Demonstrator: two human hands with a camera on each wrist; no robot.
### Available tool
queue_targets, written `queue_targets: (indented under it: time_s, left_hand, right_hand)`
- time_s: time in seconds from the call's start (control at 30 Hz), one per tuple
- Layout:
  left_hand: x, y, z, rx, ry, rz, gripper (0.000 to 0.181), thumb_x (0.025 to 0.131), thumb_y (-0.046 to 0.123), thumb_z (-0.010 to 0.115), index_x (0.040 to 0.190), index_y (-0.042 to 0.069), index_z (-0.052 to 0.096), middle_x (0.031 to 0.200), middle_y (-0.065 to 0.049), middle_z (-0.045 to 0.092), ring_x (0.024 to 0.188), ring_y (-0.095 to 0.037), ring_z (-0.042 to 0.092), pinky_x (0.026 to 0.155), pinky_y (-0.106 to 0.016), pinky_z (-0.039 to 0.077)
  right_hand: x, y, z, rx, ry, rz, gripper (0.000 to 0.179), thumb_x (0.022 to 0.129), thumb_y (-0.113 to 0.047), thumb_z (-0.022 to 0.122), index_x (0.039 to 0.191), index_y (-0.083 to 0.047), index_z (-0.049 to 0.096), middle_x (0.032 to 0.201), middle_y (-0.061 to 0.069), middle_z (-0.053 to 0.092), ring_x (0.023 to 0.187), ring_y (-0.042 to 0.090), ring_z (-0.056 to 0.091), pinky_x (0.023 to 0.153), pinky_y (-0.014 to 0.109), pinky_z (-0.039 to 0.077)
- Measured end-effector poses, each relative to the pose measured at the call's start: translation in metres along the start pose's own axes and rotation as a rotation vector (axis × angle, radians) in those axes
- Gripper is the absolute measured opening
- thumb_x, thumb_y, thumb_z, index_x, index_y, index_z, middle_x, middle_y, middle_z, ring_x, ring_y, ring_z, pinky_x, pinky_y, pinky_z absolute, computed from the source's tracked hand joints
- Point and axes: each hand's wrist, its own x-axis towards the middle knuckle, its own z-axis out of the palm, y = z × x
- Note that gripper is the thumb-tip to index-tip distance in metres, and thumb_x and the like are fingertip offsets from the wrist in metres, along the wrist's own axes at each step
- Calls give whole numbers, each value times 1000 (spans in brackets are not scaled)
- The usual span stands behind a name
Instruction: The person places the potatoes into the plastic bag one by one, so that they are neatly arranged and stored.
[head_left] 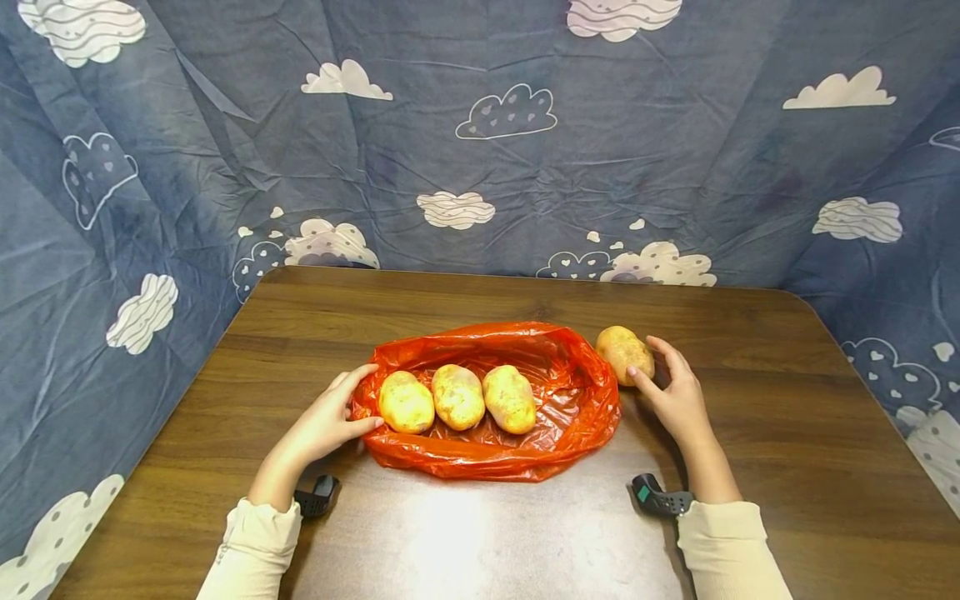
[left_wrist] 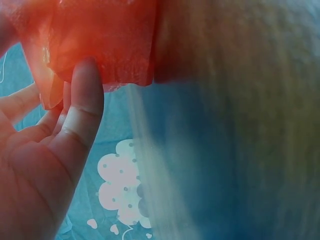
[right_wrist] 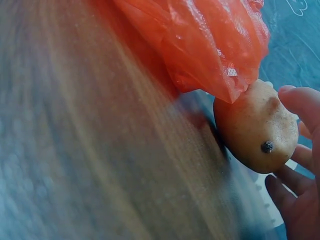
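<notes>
A red plastic bag (head_left: 491, 462) lies spread wide at the table's middle, with three yellowish potatoes (head_left: 458, 397) in a row inside its left and middle part. My left hand (head_left: 330, 417) holds the bag's left end; the left wrist view shows the thumb (left_wrist: 87, 95) in front of the film and fingers behind it. Just outside the bag's right end rests another potato (head_left: 619, 353), with a dark spot visible in the right wrist view. My right hand (head_left: 678, 400) is beside it, fingers spread and the thumb at its near side.
Brown wood-grain table (head_left: 765, 400) lies under everything, with a bright glare along its near part. Behind and at the sides hangs a blue cloth (head_left: 637, 167) with white clouds. Each wrist wears a small black camera (head_left: 660, 495).
</notes>
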Motion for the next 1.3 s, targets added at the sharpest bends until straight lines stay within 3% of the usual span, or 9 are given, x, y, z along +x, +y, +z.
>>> queue_targets:
  time_s: [0.13, 0.37, 0.5, 0.6, 0.73, 0.97, 1.13, 1.3]
  left_hand:
    - [0, 0, 0, -7, -1, -2, 70, 75, 11, 72, 134, 7, 35, 118, -17, 41, 74, -18, 46, 63, -28, 45]
    - [-1, -1, -1, -13, 1, -3, 70, 75, 11, 72, 134, 7, 35, 117, -17, 41, 74, -17, 46, 63, -28, 45]
    - [-1, -1, -1, -13, 3, -7, 69, 76, 12, 72, 134, 7, 35, 117, -18, 41, 75, -18, 46, 64, -28, 45]
    - [-2, -1, -1, -13, 2, -8, 69, 76, 12, 72, 134, 7, 35, 117, -18, 41, 73, -17, 46, 63, -28, 44]
    - [-2, -1, -2, -10, 1, -9, 69, 77, 13, 72, 134, 6, 35, 118, -18, 40, 73, -17, 45, 63, -28, 44]
    - [0, 1, 0, 4, 3, -4, 70, 76, 12, 72, 135, 7, 35, 118, -18, 41, 84, -22, 48, 67, -31, 46]
    - [0, 1, 1, 5, 6, 2, 70, 75, 11, 72, 135, 7, 34, 118, -18, 42, 88, -24, 49, 69, -33, 47]
    - [0, 0, 0, 10, 6, 1, 70, 76, 11, 72, 135, 7, 34, 119, -17, 41, 85, -23, 48, 68, -32, 46]
  right_hand:
    - [-1, 0, 0, -6, -63, 33, 58, 83, -13, 65, 132, 1, 38, 128, 24, 40, 113, 37, 42, 89, 51, 35]
    - [-2, -15, -1, -14, -98, 47, 57, 83, -9, 63, 132, 4, 37, 128, 29, 38, 111, 41, 41, 89, 44, 39]
    - [-2, -20, 0, -2, -74, 40, 55, 80, -3, 65, 129, 8, 39, 125, 30, 39, 111, 42, 41, 86, 47, 39]
    - [-1, -11, 1, -5, -50, 45, 57, 79, -3, 67, 129, 5, 41, 126, 27, 40, 112, 39, 41, 85, 51, 38]
    - [-1, -3, 2, -6, -23, 41, 59, 79, -7, 68, 130, 1, 41, 126, 24, 40, 113, 36, 41, 86, 47, 39]
    - [-2, -2, 3, 22, 67, 19, 58, 77, -5, 70, 128, -1, 44, 121, 18, 45, 108, 31, 46, 82, 12, 39]
    - [-3, -10, 3, 69, 106, 12, 59, 74, 1, 71, 127, 0, 46, 121, 16, 46, 108, 25, 46, 83, 13, 39]
    - [-7, -37, 4, 124, 129, -40, 57, 73, 8, 68, 125, 8, 44, 120, 22, 45, 107, 25, 46, 86, 18, 41]
